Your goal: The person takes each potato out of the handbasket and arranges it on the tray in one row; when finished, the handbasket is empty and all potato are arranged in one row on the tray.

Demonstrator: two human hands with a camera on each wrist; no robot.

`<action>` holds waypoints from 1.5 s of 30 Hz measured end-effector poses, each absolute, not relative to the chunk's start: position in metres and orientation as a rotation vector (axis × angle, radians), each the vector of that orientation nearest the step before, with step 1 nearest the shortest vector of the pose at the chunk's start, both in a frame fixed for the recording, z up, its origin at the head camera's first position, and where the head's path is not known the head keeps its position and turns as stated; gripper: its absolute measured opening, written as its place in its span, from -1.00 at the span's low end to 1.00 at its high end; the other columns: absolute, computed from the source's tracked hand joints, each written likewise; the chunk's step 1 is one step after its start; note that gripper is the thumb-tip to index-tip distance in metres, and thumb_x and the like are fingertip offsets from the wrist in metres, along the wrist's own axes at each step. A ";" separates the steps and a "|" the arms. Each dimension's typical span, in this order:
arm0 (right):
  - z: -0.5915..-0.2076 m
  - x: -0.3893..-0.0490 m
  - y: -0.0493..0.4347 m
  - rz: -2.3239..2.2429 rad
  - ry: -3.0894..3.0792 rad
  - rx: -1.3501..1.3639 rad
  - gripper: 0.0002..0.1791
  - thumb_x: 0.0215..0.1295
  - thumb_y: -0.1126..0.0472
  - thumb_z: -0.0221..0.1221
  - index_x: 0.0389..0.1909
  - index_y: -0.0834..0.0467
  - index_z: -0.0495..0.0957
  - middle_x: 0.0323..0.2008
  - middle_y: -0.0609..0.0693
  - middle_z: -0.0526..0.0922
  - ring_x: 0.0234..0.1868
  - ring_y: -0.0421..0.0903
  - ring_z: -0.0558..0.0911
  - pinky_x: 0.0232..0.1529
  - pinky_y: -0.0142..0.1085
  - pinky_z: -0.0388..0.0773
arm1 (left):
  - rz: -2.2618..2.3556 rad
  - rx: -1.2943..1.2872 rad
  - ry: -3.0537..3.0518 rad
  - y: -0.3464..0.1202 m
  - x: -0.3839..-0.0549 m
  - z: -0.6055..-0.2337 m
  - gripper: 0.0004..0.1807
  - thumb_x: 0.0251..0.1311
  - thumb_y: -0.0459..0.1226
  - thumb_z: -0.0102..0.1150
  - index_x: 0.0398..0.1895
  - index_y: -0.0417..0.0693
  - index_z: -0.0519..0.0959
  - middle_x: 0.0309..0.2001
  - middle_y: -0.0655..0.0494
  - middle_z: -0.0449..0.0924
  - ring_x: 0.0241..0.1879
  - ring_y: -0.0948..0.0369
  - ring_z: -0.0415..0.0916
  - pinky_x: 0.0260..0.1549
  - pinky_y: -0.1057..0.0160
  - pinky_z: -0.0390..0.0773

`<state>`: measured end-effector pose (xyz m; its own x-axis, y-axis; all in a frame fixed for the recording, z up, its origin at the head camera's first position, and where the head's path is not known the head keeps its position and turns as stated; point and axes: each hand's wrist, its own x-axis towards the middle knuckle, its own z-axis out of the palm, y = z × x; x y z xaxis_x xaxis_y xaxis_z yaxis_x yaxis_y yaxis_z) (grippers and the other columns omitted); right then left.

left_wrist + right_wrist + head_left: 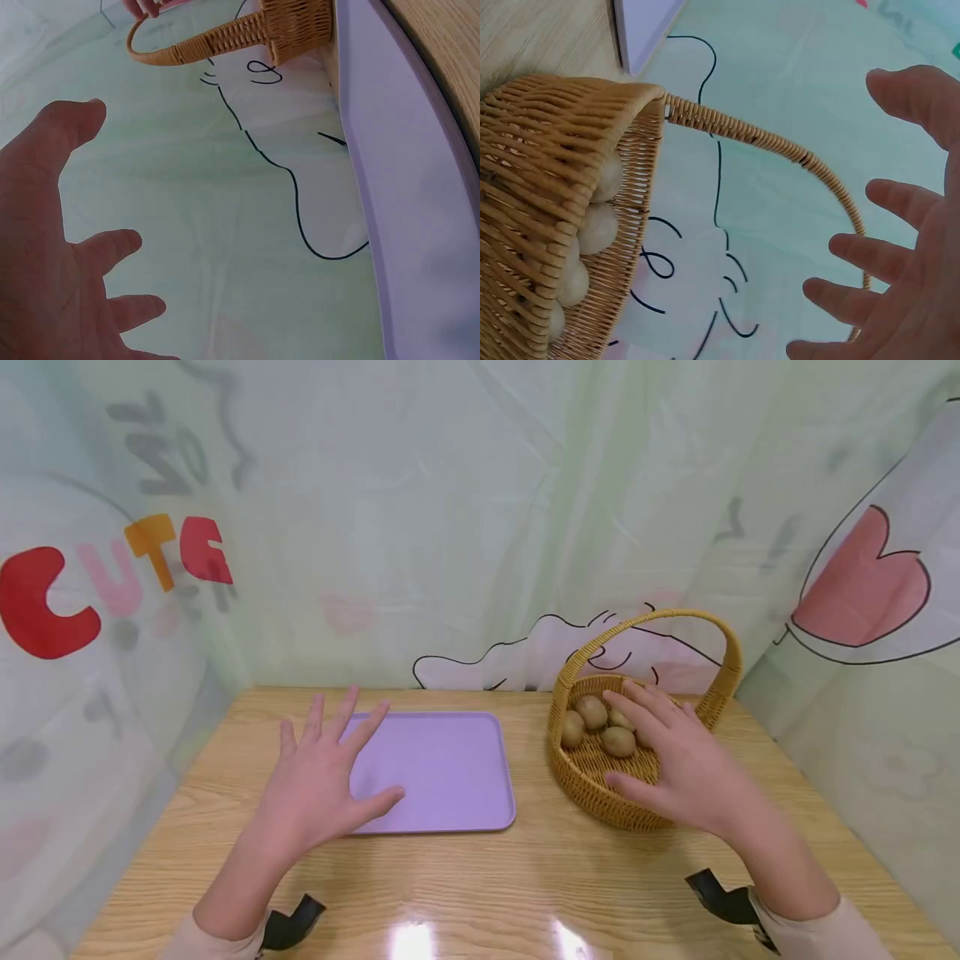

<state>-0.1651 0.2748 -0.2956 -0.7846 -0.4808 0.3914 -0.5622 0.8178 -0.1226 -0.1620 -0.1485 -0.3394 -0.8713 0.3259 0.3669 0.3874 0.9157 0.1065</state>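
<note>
My left hand [315,785] hovers with spread fingers over the left part of a purple tray [442,772] and holds nothing. In the left wrist view its thumb and fingertips stand apart in the air beside the tray [412,180]. Above the right side of a wicker basket [600,797], my right hand [686,764] is spread too, with nothing in its grasp. Several round brown fruits that look like kiwis [618,742] lie in the basket, some partly hidden behind the right hand. The right wrist view shows the kiwis [598,229] below the basket's rim, apart from the fingers.
The basket's tall arched handle [667,614] rises behind the right hand. Both tray and basket stand on a wooden table [480,877]. A printed curtain [420,543] hangs behind the table and along its sides.
</note>
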 end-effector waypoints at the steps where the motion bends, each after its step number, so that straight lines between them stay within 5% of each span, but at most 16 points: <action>1: -0.295 -0.168 0.276 0.346 -2.652 0.795 -0.03 0.08 -0.10 0.38 0.49 -0.02 0.14 0.46 0.11 0.13 0.40 0.25 0.17 0.21 0.36 0.12 | -0.259 -0.524 -2.742 -0.150 -0.163 -0.340 0.05 -0.01 0.49 -0.03 0.55 0.40 -0.05 0.55 -0.02 -0.22 0.43 -0.34 -0.21 0.08 -0.58 -0.09; 5: -0.293 -0.176 0.280 0.391 -2.644 0.806 -0.05 0.09 -0.04 0.38 0.49 0.00 0.15 0.43 0.13 0.18 0.34 0.28 0.26 0.11 0.28 0.31 | -0.336 -0.527 -2.747 -0.155 -0.171 -0.343 0.04 0.03 0.44 0.03 0.55 0.34 -0.03 0.54 -0.07 -0.14 0.42 -0.34 -0.18 0.11 -0.54 -0.04; 13: -0.288 -0.194 0.284 0.373 -2.655 0.812 -0.13 0.12 0.01 0.36 0.44 0.11 0.23 0.35 0.16 0.32 0.28 0.24 0.37 0.17 0.19 0.31 | -0.750 -0.459 -2.680 -0.176 -0.195 -0.363 0.08 0.14 0.19 0.19 0.57 0.29 -0.27 0.48 -0.08 0.07 0.39 -0.16 0.10 0.16 -0.25 0.28; 21: -0.286 -0.209 0.286 0.369 -2.758 0.749 -0.16 0.17 -0.16 0.31 0.40 0.11 0.28 0.27 0.16 0.43 0.23 0.21 0.43 0.14 0.18 0.36 | -0.942 -0.320 -2.788 -0.208 -0.221 -0.404 0.19 0.20 0.14 0.18 0.52 0.16 -0.53 0.50 -0.27 -0.11 0.39 -0.28 0.00 0.24 -0.29 0.12; 24: -0.286 -0.213 0.287 0.369 -2.791 0.731 -0.14 0.17 -0.19 0.30 0.40 0.13 0.28 0.26 0.18 0.44 0.22 0.22 0.43 0.14 0.18 0.36 | -1.054 -0.271 -2.811 -0.219 -0.226 -0.419 0.16 0.25 0.07 0.18 0.52 0.07 -0.52 0.45 -0.38 -0.04 0.33 -0.31 0.12 0.19 -0.28 0.21; 28: -0.288 -0.220 0.287 0.372 -2.825 0.724 -0.15 0.18 -0.16 0.29 0.40 0.17 0.27 0.28 0.22 0.40 0.28 0.23 0.37 0.21 0.17 0.28 | -1.257 -0.171 -2.750 -0.231 -0.231 -0.436 0.06 0.28 -0.16 0.21 0.56 0.04 -0.37 0.30 -0.42 0.24 -0.03 -0.17 0.52 -0.14 -0.04 0.56; 31: -0.292 -0.225 0.288 0.369 -2.838 0.730 -0.16 0.19 -0.11 0.30 0.40 0.21 0.27 0.28 0.25 0.40 0.30 0.25 0.34 0.25 0.17 0.24 | -1.343 -0.127 -2.687 -0.238 -0.235 -0.448 -0.14 0.24 -0.32 0.21 0.53 -0.11 0.00 0.17 -0.32 0.42 -0.18 0.01 0.55 -0.31 0.23 0.57; 35: -0.296 -0.233 0.290 0.358 -2.854 0.729 -0.17 0.18 -0.06 0.31 0.38 0.26 0.28 0.26 0.28 0.41 0.27 0.26 0.37 0.25 0.17 0.24 | -1.367 -0.123 -2.661 -0.242 -0.236 -0.457 -0.51 0.21 -0.42 0.17 0.23 -0.33 0.44 -0.03 -0.22 0.57 -0.18 0.05 0.55 -0.30 0.37 0.55; 45: -0.299 -0.255 0.297 0.303 -2.898 0.740 -0.27 0.21 0.04 0.27 0.33 0.29 0.32 0.19 0.30 0.48 0.17 0.28 0.47 0.33 0.20 0.04 | -1.311 -0.132 -2.659 -0.244 -0.238 -0.467 -0.64 0.22 -0.40 0.18 0.09 -0.26 0.58 -0.20 -0.08 0.61 -0.26 0.13 0.51 -0.33 0.41 0.52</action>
<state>-0.2545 0.2974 -0.2992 -0.8701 -0.4591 0.1791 -0.4862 0.8591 -0.1600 -0.2376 -0.2442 -0.4675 -0.9811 0.0026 0.1936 0.1552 0.6086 0.7782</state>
